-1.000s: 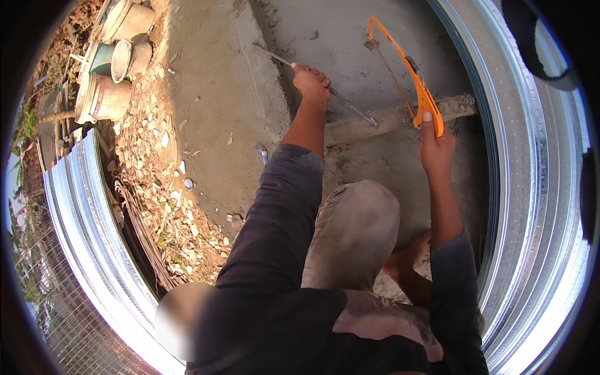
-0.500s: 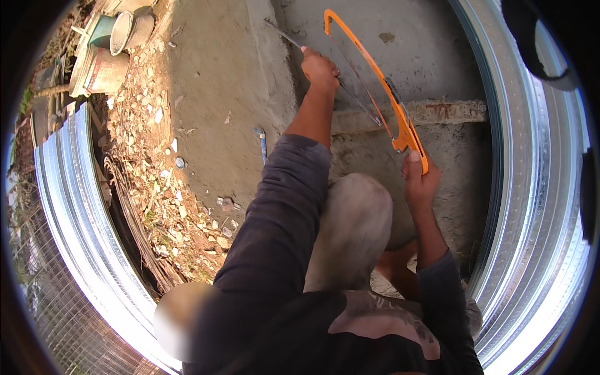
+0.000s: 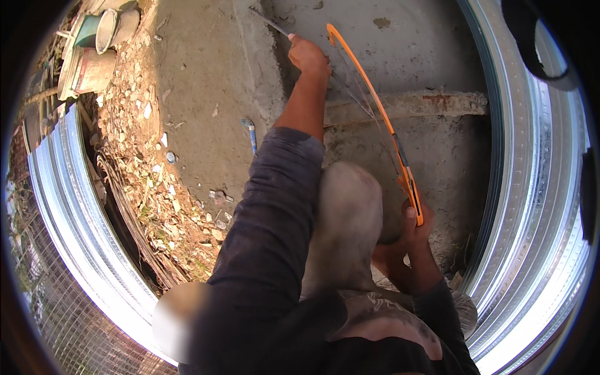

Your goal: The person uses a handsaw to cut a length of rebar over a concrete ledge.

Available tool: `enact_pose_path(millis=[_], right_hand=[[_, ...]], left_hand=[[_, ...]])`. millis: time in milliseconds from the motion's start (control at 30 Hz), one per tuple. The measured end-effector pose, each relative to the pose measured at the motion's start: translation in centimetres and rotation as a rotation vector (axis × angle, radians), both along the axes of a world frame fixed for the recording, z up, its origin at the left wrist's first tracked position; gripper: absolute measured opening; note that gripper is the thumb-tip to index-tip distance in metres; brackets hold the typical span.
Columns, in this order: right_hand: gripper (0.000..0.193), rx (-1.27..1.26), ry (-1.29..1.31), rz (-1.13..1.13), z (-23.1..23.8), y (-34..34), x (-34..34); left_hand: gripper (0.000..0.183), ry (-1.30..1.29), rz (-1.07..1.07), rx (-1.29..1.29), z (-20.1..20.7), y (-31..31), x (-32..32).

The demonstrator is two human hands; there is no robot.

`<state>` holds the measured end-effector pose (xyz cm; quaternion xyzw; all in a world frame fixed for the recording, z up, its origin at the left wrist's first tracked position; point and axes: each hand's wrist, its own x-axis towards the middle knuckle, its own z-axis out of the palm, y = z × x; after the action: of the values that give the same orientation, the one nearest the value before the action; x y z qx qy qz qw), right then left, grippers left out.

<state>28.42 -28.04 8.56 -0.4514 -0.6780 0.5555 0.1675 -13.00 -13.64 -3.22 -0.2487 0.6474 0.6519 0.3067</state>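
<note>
My left hand [image 3: 310, 56] is closed around a thin metal rod [image 3: 270, 24]. One end of the rod sticks out past the hand to the upper left, and the other runs down right towards the saw. My right hand [image 3: 417, 226] grips the handle of an orange hacksaw [image 3: 377, 99], whose frame points up and away. The thin blade passes close to the rod's lower end; whether they touch, I cannot tell. A blue-handled tool [image 3: 252, 139] lies on the concrete left of my left forearm.
Corrugated metal sheets [image 3: 531, 206] stand along the right, with more sheets [image 3: 69, 181] on the left. Several buckets [image 3: 97, 72] sit at the upper left beside strewn stone chips [image 3: 134, 125]. A low concrete ridge [image 3: 431, 104] crosses the floor ahead of my knee [image 3: 350, 206].
My right hand has drawn the hacksaw down and back towards me, and its frame has turned more edge-on. My left hand, still on the rod, appears slightly farther left and up.
</note>
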Motion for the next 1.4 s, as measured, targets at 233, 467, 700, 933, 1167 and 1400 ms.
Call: enact_pose_path(millis=[233, 467, 700, 933, 1167, 1400], right_hand=[[0.053, -0.032, 0.038, -0.067, 0.5, 5.6, -10.6], [0.051, 0.015, 0.061, -0.023, 2.3, -0.9, -0.3], [0.058, -0.027, 0.066, -0.026, -0.4, 6.7, -10.2], [0.066, 0.020, 0.063, -0.018, 4.7, -0.1, -0.3], [0.061, 0.074, 0.127, -0.002, -0.9, 6.0, -11.6], [0.064, 0.064, 0.058, -0.043, 3.2, 1.6, -2.2]], left_hand=[[0.058, 0.127, -0.085, -0.069, 0.9, 0.7, 1.1], [0.064, 0.195, -0.081, -0.145, -1.1, 0.4, -0.4], [0.068, 0.205, -0.086, -0.134, -0.2, 1.0, 1.3], [0.062, 0.161, -0.110, -0.158, 0.5, -0.9, -0.2], [0.061, 0.178, -0.122, -0.089, -1.0, 0.6, -0.7], [0.060, 0.213, -0.112, -0.074, -2.6, -0.3, -0.8]])
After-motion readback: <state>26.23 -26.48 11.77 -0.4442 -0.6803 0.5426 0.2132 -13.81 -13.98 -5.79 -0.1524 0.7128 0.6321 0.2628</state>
